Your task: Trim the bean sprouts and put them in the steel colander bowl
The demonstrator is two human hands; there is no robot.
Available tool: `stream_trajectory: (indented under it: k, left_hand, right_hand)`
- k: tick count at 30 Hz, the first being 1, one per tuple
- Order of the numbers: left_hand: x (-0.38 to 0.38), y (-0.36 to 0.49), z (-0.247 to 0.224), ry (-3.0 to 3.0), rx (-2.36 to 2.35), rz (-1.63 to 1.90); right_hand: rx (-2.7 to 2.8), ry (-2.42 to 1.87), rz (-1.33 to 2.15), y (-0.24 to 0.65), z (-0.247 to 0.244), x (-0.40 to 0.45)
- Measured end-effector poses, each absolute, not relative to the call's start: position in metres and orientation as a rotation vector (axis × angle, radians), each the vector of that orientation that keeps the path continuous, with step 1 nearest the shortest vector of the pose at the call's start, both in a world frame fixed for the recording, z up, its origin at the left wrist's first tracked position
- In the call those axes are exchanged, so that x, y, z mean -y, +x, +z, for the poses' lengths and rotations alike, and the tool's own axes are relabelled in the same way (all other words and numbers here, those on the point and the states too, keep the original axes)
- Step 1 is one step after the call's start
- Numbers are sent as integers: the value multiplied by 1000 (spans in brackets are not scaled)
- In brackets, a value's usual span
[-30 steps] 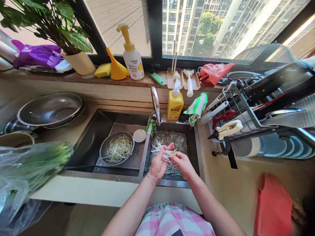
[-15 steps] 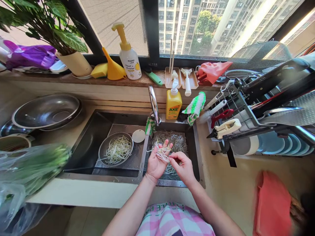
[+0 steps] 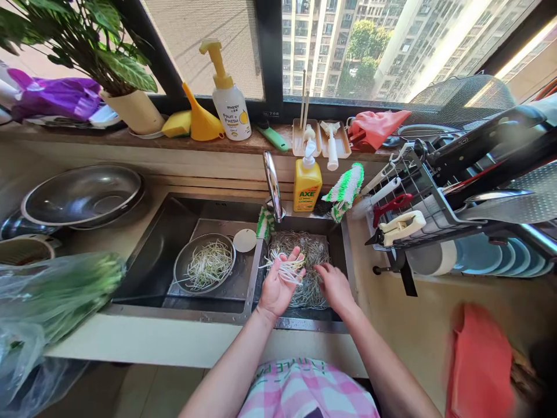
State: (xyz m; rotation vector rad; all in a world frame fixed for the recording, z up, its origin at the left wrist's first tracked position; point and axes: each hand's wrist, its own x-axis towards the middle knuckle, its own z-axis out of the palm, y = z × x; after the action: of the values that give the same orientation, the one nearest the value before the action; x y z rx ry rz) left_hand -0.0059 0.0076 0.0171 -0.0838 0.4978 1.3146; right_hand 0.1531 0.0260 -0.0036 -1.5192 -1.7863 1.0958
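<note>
Head view. White, thin-stemmed bean sprouts [image 3: 288, 269] are held in a loose bunch in the left hand [image 3: 273, 295]: palm turned up, fingers partly curled, thumb laid over the stems. Stems fanned unevenly; long axis of the bunch roughly side to side, across the fingers, loose ends poking out past the thumb.

Right hand [image 3: 338, 288] held apart from the bunch, fingers bent, fingertips low over the greyish, stringy tangle [image 3: 310, 296] in the right-hand basin of the dark metal sink [image 3: 256, 284]. Whether a strand is pinched there cannot be told.

Key relation: the held bunch is seen directly to the left of the right fingertips, a short gap between, tangle visible in that gap. The tangle is spread below both hands; of the two, the right appears nearer to it.

In the left-hand basin, a round, grey metal pan [image 3: 180, 271] is seen with more sprouts heaped inside; a pale, round disc [image 3: 245, 240] is set just beside its rim. Curved chrome tap [image 3: 272, 184] noted beyond the hands.
</note>
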Motion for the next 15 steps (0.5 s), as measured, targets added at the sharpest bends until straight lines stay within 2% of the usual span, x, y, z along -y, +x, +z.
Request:
stream_trajectory:
  k: [3,7,11,15]
  left_hand:
    - [-8,-8,16,-75,-465,1306]
    - [-7,-10,16,-84,-383,1308]
    - [-5,-12,21,-79,-318,1272]
    - [-4,-11,26,-43,-345,1280]
  right_hand:
    - [1817,-1473,1027,149,9,-21]
    - [1829,-1307,1215,133,27,-15]
    - [1578,-1382,1207,128,24,-17]
    - [1604,-1342,1312,125,20,-18]
